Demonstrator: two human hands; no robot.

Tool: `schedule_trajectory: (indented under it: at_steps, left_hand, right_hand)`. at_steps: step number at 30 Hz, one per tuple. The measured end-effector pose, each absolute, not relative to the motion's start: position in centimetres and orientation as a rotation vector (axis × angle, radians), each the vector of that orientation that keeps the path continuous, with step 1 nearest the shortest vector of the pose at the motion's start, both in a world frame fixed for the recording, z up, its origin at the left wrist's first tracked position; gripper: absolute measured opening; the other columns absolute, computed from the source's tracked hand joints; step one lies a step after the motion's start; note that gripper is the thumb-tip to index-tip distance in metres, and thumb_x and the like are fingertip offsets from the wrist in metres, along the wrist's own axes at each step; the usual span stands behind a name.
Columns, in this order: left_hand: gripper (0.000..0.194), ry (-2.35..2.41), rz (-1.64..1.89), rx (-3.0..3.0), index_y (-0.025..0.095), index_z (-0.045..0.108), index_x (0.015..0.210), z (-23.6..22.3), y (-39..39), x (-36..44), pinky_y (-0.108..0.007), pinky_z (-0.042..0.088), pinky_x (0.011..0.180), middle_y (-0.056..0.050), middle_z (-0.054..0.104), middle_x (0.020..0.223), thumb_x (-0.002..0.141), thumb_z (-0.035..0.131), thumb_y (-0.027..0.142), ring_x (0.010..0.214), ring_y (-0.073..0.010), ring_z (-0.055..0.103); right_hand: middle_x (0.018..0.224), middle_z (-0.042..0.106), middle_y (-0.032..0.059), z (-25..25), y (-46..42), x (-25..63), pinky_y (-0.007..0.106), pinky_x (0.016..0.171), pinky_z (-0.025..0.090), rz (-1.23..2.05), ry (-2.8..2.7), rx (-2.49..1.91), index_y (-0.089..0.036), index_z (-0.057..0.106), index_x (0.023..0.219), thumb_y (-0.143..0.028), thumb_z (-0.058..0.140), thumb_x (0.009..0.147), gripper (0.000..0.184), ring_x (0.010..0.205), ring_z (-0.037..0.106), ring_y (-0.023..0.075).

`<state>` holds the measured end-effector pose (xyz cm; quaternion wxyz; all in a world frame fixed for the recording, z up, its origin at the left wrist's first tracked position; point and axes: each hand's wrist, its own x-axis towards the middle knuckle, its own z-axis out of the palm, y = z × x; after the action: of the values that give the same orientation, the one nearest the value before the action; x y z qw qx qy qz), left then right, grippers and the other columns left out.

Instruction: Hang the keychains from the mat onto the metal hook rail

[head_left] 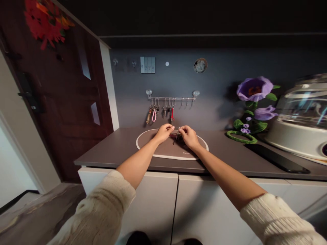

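My left hand [164, 133] and my right hand [189, 136] are close together above an oval mat [160, 149] with a white rim. The right hand's fingers are closed on a small bunch of keys [176, 136], which hangs in the gap between the hands. My left thumb and fingers are pinched beside it; what they hold is too small to make out. Behind the hands, a clear rail [172, 98] on the wall carries several keys, a pink loop strap [154, 115], a brown-gold fob [149, 116] and a red tag [172, 113].
The mat lies on a dark counter [107, 149] above white cabinet doors [153, 204]. At the right are purple artificial flowers [255, 89], a black phone-like slab [278, 158] and a white appliance [298, 129] with a clear top. A dark red door [63, 102] stands left.
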<state>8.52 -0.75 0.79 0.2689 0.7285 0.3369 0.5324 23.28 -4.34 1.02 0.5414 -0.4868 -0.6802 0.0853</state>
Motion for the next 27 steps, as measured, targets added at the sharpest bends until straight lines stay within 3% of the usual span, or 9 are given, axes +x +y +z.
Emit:
schedule_trajectory:
  at_steps: [13,27]
  left_hand:
    - [0.023,1.459,1.269,2.433,0.016,0.062,0.078,0.0,-0.3,7.4,-0.028,0.04,0.075,-0.006,0.062,0.081,0.082,0.041,0.026,0.08,-0.016,0.054]
    - [0.024,1.52,1.073,2.625,0.017,0.063,0.083,0.1,-0.4,8.7,-0.03,0.04,0.077,-0.008,0.063,0.088,0.084,0.04,0.025,0.086,-0.0186,0.054]
  right_hand:
    - [0.071,0.061,0.0033,2.3,-2.1,25.1,0.027,0.064,0.041,0.259,-1.426,-1.118,-0.016,0.057,0.076,-0.045,0.049,0.072,0.031,0.064,0.052,0.0134]
    - [0.061,0.059,0.0007,7.8,5.2,24.4,0.026,0.06,0.042,0.286,-1.357,-1.151,-0.015,0.059,0.07,-0.036,0.055,0.067,0.021,0.056,0.051,0.0106]
